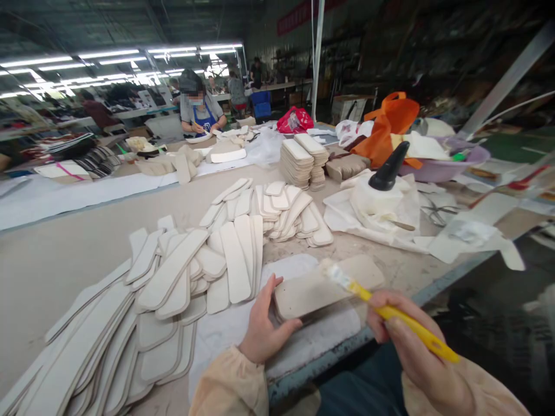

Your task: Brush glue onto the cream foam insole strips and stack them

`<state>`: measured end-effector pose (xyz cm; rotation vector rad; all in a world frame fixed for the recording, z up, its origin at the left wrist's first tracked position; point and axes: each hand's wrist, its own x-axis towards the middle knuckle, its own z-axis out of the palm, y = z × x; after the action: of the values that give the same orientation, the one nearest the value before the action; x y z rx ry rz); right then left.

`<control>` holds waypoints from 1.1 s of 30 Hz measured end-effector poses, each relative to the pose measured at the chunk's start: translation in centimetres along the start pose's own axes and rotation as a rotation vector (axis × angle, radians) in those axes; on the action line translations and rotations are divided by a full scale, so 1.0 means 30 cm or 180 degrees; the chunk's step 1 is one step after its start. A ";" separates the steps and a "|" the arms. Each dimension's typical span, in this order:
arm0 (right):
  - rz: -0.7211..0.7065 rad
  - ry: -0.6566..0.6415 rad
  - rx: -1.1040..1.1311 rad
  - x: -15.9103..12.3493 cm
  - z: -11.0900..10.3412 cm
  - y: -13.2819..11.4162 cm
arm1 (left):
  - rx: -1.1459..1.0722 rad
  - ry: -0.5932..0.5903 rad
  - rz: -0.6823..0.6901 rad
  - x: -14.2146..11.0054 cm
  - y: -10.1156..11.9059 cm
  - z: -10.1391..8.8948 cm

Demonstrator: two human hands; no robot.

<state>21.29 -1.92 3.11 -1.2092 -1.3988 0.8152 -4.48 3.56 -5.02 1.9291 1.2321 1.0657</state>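
My right hand (410, 329) is closed around the yellow handle of a brush (403, 320). White paste coats the brush's bristles, which touch the top of a long beige panel (303, 293) with rounded corners. Thumb and fingers of my left hand (265, 323) span the panel's left end, gripping it at its edges. The panel lies near the table's front edge, partly over a white sheet (225, 338). Whether more panels lie beneath it I cannot tell. Several loose white-faced panels (173, 271) are heaped to the left and behind.
A white tub (376, 199) with a black cone-shaped piece stands back right on crumpled sheeting, near scissors (437, 214). Stacked panels (297, 162), an orange bag (392, 124) and a purple basin (455, 164) are behind. A person in a blue apron (206, 121) works across the table.
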 end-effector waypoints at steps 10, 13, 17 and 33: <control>0.1254 -0.0771 0.0532 0.120 0.201 -0.033 | -0.0142 -0.0026 -0.0099 0.004 0.001 -0.004; 0.1380 -0.0688 0.0319 0.148 0.204 -0.024 | -0.0062 -0.0002 -0.0119 0.007 0.000 -0.005; 0.1458 -0.0436 0.0068 0.178 0.152 -0.009 | 0.0119 0.0033 -0.0034 0.010 -0.006 -0.003; 0.0121 0.0354 -0.2629 0.219 -0.211 -0.024 | 0.0342 0.0127 -0.0043 0.008 -0.023 0.002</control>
<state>27.79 3.31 6.89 -1.8663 -1.6789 0.1579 -4.67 4.06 -5.54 1.9852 1.3477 1.0551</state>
